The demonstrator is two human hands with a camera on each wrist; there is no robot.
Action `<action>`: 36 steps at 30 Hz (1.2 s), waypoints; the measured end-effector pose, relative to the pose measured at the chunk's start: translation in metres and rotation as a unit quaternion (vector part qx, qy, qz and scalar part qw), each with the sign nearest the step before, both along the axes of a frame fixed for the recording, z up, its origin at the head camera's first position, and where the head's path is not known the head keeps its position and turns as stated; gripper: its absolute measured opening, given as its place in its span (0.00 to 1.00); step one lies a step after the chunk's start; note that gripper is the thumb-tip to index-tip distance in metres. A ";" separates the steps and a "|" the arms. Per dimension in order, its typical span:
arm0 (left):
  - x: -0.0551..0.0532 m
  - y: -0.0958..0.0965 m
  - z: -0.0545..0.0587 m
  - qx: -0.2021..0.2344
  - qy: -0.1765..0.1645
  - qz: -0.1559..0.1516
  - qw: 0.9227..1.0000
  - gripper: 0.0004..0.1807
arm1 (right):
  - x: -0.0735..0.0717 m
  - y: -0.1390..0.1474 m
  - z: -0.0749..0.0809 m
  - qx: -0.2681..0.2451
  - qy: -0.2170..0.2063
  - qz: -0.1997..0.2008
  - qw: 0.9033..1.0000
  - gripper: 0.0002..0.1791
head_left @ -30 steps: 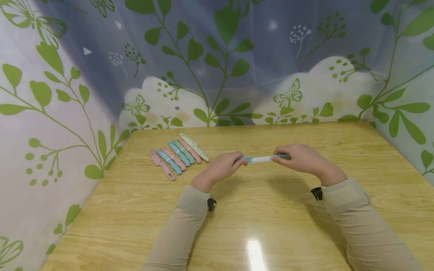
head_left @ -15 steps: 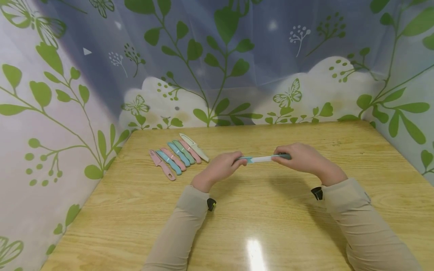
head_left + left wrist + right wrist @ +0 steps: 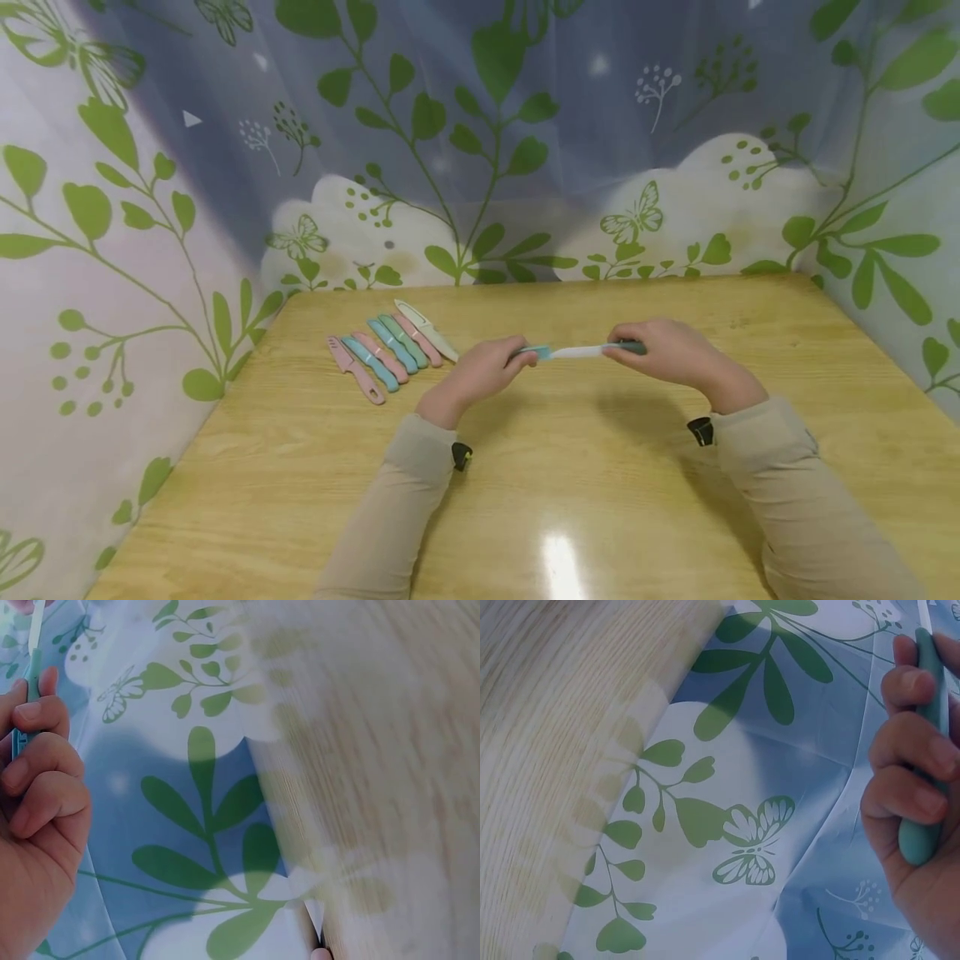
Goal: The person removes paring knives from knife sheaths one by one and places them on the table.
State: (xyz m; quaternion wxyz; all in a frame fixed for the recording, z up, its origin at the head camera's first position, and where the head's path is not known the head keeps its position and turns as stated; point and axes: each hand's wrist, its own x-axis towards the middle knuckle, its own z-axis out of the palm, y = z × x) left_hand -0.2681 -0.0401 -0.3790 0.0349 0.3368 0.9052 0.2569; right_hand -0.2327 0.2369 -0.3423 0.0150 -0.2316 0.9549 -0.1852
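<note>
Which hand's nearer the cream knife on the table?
Left. In the head view, the left hand is beside the handle end of the cream knife; the right hand is well off to its right.

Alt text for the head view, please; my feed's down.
A person's right hand holds a white-bladed knife by its teal handle, tip end toward a blue sheath in the left hand, above a wooden table. Pink, blue, green and cream knives lie side by side farther left.

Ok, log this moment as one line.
left hand: pinches blue sheath | right hand: grips teal handle | white blade: exposed between both hands | other knives: row on table, left
</note>
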 end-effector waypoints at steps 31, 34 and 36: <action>-0.034 -0.009 -0.007 0.046 -0.107 0.121 0.986 0.21 | -0.038 -0.012 -0.022 -0.099 -0.122 -0.065 0.985 0.20; -0.043 -0.006 -0.008 0.042 -0.129 0.133 0.982 0.19 | -0.049 -0.023 -0.020 -0.122 -0.157 -0.095 0.975 0.19; -0.051 -0.001 -0.008 0.032 -0.132 0.141 0.981 0.19 | -0.057 -0.030 -0.020 -0.136 -0.179 -0.116 0.968 0.19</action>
